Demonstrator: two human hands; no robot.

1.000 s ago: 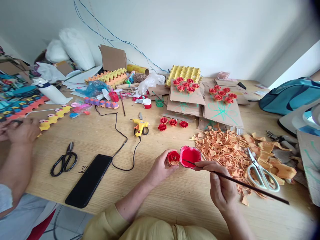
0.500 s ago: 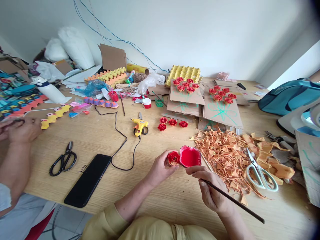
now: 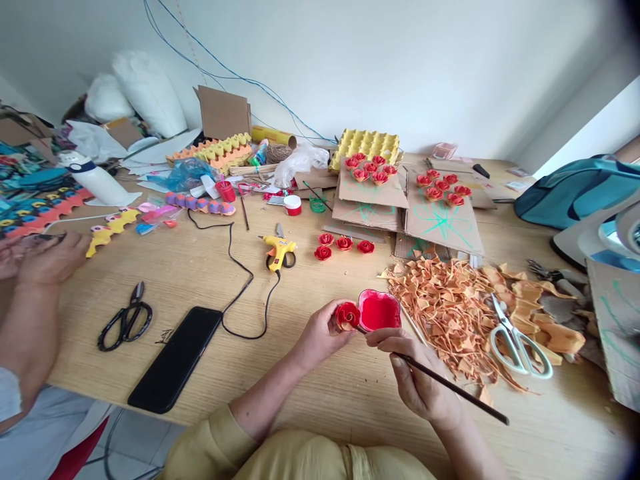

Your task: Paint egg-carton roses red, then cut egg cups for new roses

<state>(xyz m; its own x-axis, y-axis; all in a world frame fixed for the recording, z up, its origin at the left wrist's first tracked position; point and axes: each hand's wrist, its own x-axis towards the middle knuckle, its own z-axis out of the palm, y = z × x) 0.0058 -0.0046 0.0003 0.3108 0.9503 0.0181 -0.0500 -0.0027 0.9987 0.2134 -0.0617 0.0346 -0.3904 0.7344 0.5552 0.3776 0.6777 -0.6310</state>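
My left hand (image 3: 324,333) is closed around the side of a small red paper flower (image 3: 347,316), its rolled petals facing up. A long dark paintbrush (image 3: 450,385) is pinched in my right hand (image 3: 417,373), its shaft slanting down to the right. The brush's front end reaches the flower's lower right edge; its tip is hard to make out there. Just behind my right fingers sits a small tub of red paint (image 3: 380,311). Several finished-looking red flowers (image 3: 344,243) lie on the table farther back.
A heap of orange scraps (image 3: 445,313) and white-handled scissors (image 3: 520,347) lie to the right. On the left are a phone (image 3: 175,360), black scissors (image 3: 127,317) and a yellow glue gun (image 3: 278,249) with its cord. Another person's hand (image 3: 55,257) works at far left.
The brush and my right hand have shifted slightly left and its front end now meets the flower. The brush's rear end has swung up and left. My left hand stays nearly still.
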